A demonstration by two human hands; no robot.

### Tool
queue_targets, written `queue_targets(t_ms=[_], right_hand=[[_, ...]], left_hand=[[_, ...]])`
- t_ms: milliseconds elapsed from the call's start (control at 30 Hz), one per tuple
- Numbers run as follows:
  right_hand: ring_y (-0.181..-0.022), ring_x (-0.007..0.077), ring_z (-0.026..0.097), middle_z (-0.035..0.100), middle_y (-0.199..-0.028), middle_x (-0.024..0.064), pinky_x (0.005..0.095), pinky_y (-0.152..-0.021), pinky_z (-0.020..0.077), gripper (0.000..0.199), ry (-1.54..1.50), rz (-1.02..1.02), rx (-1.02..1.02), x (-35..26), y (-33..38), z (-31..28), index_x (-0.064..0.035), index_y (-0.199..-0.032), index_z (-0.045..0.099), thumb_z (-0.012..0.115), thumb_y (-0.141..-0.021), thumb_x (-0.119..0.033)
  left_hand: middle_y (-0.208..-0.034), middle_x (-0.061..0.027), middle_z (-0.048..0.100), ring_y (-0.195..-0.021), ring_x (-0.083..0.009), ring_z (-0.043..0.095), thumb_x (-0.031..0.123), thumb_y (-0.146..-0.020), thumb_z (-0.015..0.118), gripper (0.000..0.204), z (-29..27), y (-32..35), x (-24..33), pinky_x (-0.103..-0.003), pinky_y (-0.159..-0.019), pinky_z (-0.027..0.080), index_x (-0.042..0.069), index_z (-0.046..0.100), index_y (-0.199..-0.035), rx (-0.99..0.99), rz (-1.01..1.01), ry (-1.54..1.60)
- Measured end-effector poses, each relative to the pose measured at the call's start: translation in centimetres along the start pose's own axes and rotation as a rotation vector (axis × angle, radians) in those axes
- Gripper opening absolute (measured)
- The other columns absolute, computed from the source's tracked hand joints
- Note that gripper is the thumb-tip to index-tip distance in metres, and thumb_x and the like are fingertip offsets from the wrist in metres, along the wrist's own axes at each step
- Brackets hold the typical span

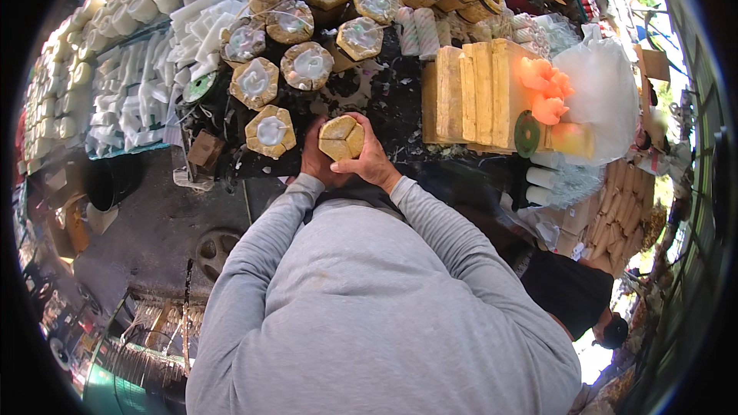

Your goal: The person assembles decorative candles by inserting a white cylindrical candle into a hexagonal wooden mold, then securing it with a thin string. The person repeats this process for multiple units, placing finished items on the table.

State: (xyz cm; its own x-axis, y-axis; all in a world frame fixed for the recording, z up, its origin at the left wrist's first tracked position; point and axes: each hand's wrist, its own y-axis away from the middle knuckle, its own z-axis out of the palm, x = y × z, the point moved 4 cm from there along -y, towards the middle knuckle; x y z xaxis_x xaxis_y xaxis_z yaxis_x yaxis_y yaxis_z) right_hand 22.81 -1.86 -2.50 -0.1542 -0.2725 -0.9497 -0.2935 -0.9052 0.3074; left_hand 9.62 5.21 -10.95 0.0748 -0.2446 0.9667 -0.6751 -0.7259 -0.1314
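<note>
the black worktop (384, 100) spreads out beyond both hands, crowded with things. further out from the hands, up and to the left, sit the filled hexagonal moulds (307, 65), tan shells with pale wax set in their middles; the nearest one (270, 131) lies just left of the left hand. to the right of the right hand stands a row of upright yellow slabs (477, 92), with orange flower shapes (542, 84) and a clear plastic bag (603, 88) past them. far out to the left are stacks of white pieces (131, 100).

the hexagonal mould (341, 137) is held between both hands just above the near edge of the worktop, close in front of the chest. the left hand (314, 160) cups it from the left and below, fingers wrapped against its side; the right hand (372, 161) grips it from the right, with fingers curled over its top edge.

judging from the grip, the step looks like pressing the mould's sections together or easing them apart. it would go best with even pressure from both sides, thumbs along the seams, and the piece kept level over the worktop so nothing drops.

the mould is squat, with no marked long axis; its flat hexagonal face tilts up toward the camera, seams meeting near the centre.
</note>
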Motion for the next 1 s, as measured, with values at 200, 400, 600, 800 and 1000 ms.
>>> queue_targets(t_ms=[200,400,600,800,1000], right_hand=[[-0.135,0.0263,0.055,0.054,-0.143,0.0126,0.0373,-0.118,0.0418,0.116,0.021,0.053,0.021,-0.1,0.1,0.1,-0.0067,-0.157,0.031,0.1,-0.067,-0.031],[-0.135,0.0298,0.055,0.054,-0.145,0.0162,0.0406,-0.118,0.044,0.124,0.641,-0.221,0.068,-3.1,0.5,-0.8,-0.0033,-0.158,0.033,0.103,-0.063,-0.041],[-0.123,0.0348,0.062,0.057,-0.137,0.0192,0.0427,-0.107,0.0513,0.109,0.736,-0.489,0.012,-2.7,-1.5,-0.3,-0.0022,-0.15,0.045,0.099,-0.06,-0.03],[-0.118,0.0324,0.062,0.056,-0.132,0.0181,0.0432,-0.102,0.0526,0.1,0.681,-0.494,0.117,-1.4,-0.8,-0.4,-0.002,-0.145,0.045,0.096,-0.062,-0.026],[-0.129,0.0343,0.058,0.051,-0.142,0.0208,0.0443,-0.114,0.0448,0.099,0.503,-0.404,-0.019,-0.7,0.3,-4.6,-0.0008,-0.156,0.036,0.092,-0.081,-0.032]], left_hand=[[-0.138,-0.0166,0.063,-0.127,-0.0301,0.065,0.031,-0.064,0.104,0.113,0.7,0.2,-2.6,-0.041,-0.109,0.052,0.005,0.039,-0.152,0.068,-0.026,-0.065],[-0.139,-0.0221,0.063,-0.129,-0.0418,0.063,0.039,-0.058,0.101,0.108,0.1,-1.0,-1.6,-0.047,-0.11,0.05,0.004,0.051,-0.146,-0.005,-0.074,0.065],[-0.139,-0.026,0.059,-0.124,-0.0453,0.061,0.033,-0.07,0.095,0.098,1.6,0.4,-1.4,-0.05,-0.11,0.049,0.003,0.047,-0.15,0.287,0.05,-0.124],[-0.134,-0.0147,0.066,-0.122,-0.0325,0.066,0.043,-0.104,0.058,0.05,7.8,1.5,-10.3,-0.046,-0.106,0.054,0.009,0.055,-0.141,0.538,-0.306,0.915],[-0.135,-0.0145,0.064,-0.123,-0.027,0.067,0.034,-0.084,0.089,0.079,6.2,1.5,-5.3,-0.042,-0.105,0.055,0.002,0.048,-0.143,0.507,-0.031,0.277]])
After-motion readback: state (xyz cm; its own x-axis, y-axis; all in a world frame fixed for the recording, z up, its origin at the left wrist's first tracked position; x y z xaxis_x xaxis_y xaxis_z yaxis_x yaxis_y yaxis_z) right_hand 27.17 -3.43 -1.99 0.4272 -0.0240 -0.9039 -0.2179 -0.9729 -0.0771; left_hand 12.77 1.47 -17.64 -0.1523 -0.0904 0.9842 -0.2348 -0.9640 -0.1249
